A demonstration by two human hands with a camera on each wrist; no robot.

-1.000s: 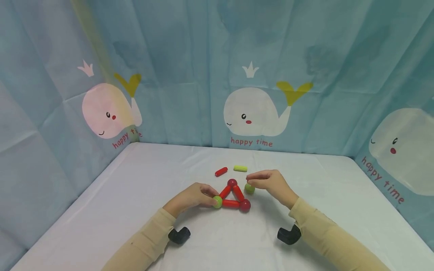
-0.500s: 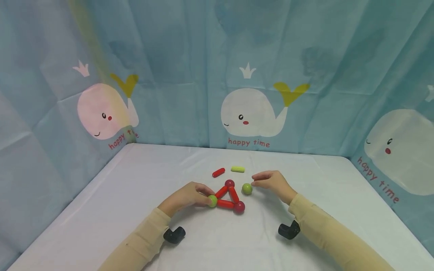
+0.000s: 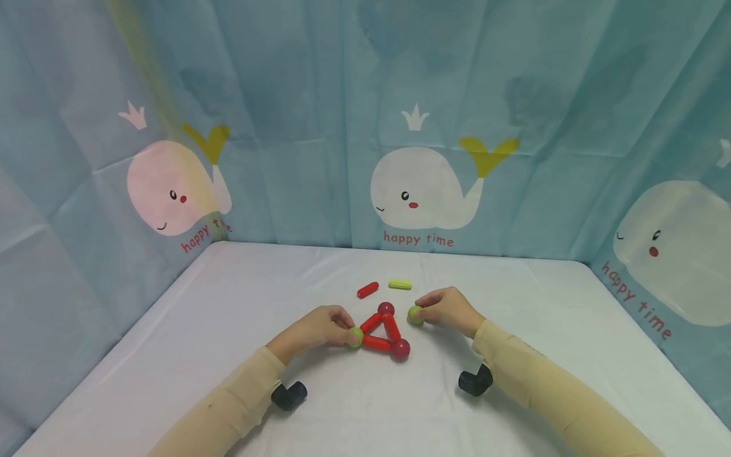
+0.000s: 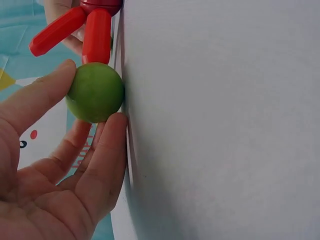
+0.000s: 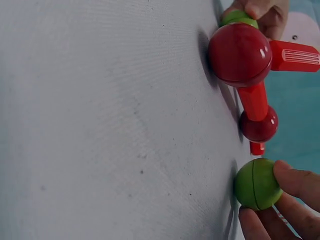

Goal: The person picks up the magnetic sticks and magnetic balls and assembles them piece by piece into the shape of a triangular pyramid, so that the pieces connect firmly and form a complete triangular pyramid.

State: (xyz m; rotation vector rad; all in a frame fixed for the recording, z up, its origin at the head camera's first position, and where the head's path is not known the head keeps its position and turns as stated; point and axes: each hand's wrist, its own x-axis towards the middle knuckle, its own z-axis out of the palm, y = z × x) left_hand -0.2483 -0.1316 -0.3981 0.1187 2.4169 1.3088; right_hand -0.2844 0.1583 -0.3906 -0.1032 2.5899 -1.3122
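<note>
My left hand (image 3: 322, 327) holds a green ball (image 4: 95, 92) between thumb and fingers. Red rods (image 3: 377, 343) join that ball to a near red ball (image 3: 400, 350) and, it appears, a far red ball (image 3: 386, 309). Another red rod (image 5: 295, 56) juts from the near red ball away from the table; its free end shows in the left wrist view. Just right of this ball-and-rod piece, my right hand (image 3: 448, 310) pinches a second green ball (image 5: 257, 184), thumb on one side and fingers on the other. This ball is apart from the piece and rests at the tabletop.
A loose red rod (image 3: 368, 290) and a loose yellow-green rod (image 3: 400, 284) lie beyond the piece on the white tablecloth (image 3: 257, 266). Behind the table hangs a blue curtain (image 3: 291, 178) with printed whales. Black wrist mounts (image 3: 289, 396) sit under both sleeves.
My right hand drew back from the second green ball, then came left again and took hold of it. My left hand keeps its hold. The whole view has shifted slightly.
</note>
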